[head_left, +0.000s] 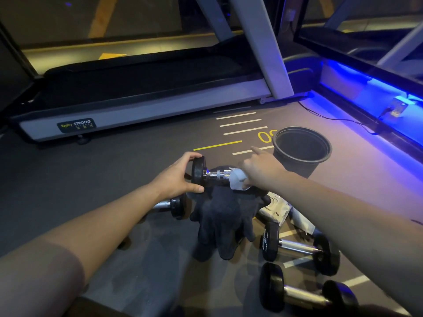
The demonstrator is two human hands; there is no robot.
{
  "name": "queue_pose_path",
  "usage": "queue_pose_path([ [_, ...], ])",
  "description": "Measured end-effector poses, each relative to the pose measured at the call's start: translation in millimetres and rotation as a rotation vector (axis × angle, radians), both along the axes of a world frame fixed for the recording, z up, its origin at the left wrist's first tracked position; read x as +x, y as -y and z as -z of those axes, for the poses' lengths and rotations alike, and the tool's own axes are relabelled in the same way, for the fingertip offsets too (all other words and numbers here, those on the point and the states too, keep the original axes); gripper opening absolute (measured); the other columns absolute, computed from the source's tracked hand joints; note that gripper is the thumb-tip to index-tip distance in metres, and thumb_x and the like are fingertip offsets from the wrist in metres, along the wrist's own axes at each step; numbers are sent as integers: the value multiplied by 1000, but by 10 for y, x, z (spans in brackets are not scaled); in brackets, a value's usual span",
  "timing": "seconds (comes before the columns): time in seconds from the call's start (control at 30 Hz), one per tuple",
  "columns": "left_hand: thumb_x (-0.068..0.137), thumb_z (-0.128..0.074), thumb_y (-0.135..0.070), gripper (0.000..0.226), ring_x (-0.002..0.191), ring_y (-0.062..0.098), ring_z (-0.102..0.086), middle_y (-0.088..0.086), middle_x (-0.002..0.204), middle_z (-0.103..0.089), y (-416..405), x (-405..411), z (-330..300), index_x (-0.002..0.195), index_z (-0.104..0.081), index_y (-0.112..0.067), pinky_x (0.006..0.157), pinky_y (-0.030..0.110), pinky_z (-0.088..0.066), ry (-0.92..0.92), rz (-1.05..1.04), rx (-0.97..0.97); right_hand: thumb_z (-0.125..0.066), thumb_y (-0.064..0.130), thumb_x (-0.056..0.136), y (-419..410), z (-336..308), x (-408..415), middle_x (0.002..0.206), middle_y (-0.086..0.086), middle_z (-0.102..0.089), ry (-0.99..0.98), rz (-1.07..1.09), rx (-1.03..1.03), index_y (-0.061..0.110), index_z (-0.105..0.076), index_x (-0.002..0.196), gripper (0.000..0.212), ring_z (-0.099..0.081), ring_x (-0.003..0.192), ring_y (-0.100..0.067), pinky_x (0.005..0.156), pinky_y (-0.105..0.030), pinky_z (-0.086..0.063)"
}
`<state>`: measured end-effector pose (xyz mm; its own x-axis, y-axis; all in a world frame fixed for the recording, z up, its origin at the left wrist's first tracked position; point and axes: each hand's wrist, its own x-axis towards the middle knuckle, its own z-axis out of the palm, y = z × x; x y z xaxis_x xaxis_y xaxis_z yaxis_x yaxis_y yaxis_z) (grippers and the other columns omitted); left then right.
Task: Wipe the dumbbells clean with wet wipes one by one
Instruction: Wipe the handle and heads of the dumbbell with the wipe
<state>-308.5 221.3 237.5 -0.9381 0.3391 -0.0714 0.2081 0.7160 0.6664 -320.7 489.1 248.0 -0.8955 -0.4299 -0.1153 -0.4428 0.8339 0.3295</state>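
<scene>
A dumbbell (214, 174) with black ends and a chrome handle is held level above a dark cloth (225, 218). My left hand (177, 176) grips its left black end between thumb and fingers. My right hand (259, 167) wraps a white wet wipe (237, 180) around the right part of the handle, with the index finger sticking out. The dumbbell's right end is hidden behind that hand. Three other dumbbells lie on the floor: one under my left forearm (174, 206), two at the lower right (299, 249) (304, 294).
A black bin (302, 152) stands on the floor just beyond my right hand. A white wet-wipe pack (274, 212) lies under my right forearm. A treadmill (142, 104) runs across the back. A blue-lit ledge (366, 92) with a cable lines the right side.
</scene>
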Motion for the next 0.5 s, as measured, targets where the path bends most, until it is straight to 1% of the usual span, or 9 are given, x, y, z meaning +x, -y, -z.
queue_pose_path([
  [0.1, 67, -92, -31, 91, 113, 13, -61, -21, 148, -42, -7, -11, -2, 137, -37, -46, 100, 38, -48, 0, 1, 9, -68, 60, 77, -22, -27, -8, 82, -2, -66, 26, 34, -52, 17, -66, 97, 47, -65, 98, -20, 121, -35, -15],
  [0.13, 67, -92, -31, 91, 114, 12, -60, -21, 148, -42, -6, -16, -3, 137, -37, -46, 100, 37, -47, 0, 1, 12, -68, 60, 77, -28, -43, -3, 85, -2, -66, 43, 30, -92, 19, -66, 104, 48, -64, 102, -21, 120, -35, -15],
  [0.2, 66, -93, -31, 91, 114, 11, -60, -22, 148, -42, -1, -25, -6, 136, -38, -46, 99, 37, -47, 3, 0, 17, -70, 60, 76, -46, -89, 21, 101, -2, -70, 101, 43, -196, 23, -63, 121, 59, -59, 116, -21, 119, -36, -17],
  [0.27, 65, -93, -31, 90, 111, 10, -62, -22, 147, -42, 7, -33, 2, 135, -38, -47, 98, 37, -48, 7, 2, 27, -73, 58, 76, -70, -135, 39, 118, 1, -67, 137, 82, -332, 26, -60, 128, 63, -46, 132, -23, 110, -37, -31],
  [0.3, 65, -93, -31, 90, 111, 10, -61, -21, 146, -42, 9, -33, 5, 135, -38, -47, 98, 37, -49, 7, 4, 33, -74, 57, 75, -83, -161, 46, 120, 4, -65, 129, 82, -387, 27, -61, 125, 60, -44, 132, -24, 102, -38, -40],
  [0.33, 64, -94, -31, 91, 114, 11, -59, -20, 146, -42, 11, -38, 11, 134, -38, -47, 99, 38, -48, 4, 6, 35, -75, 55, 76, -102, -175, 44, 116, 7, -65, 115, 72, -426, 28, -63, 121, 54, -47, 127, -23, 95, -39, -47],
  [0.4, 64, -94, -31, 91, 119, 12, -56, -18, 145, -41, 7, -32, 8, 134, -38, -45, 99, 38, -48, 1, 7, 21, -74, 50, 77, -134, -181, 43, 102, 11, -64, 109, 64, -453, 31, -67, 111, 40, -53, 113, -19, 85, -41, -50],
  [0.43, 64, -94, -31, 91, 119, 12, -55, -18, 144, -41, 4, -27, 2, 134, -38, -44, 98, 37, -48, 1, 8, 14, -74, 49, 78, -142, -176, 42, 98, 12, -64, 117, 70, -442, 34, -68, 109, 35, -52, 110, -17, 84, -41, -50],
  [0.5, 65, -93, -32, 87, 118, 12, -56, -17, 143, -41, 5, -27, 0, 132, -39, -44, 98, 38, -48, 11, 13, 29, -75, 47, 77, -149, -162, 46, 99, 13, -67, 131, 83, -427, 38, -68, 109, 34, -50, 111, -16, 85, -40, -50],
])
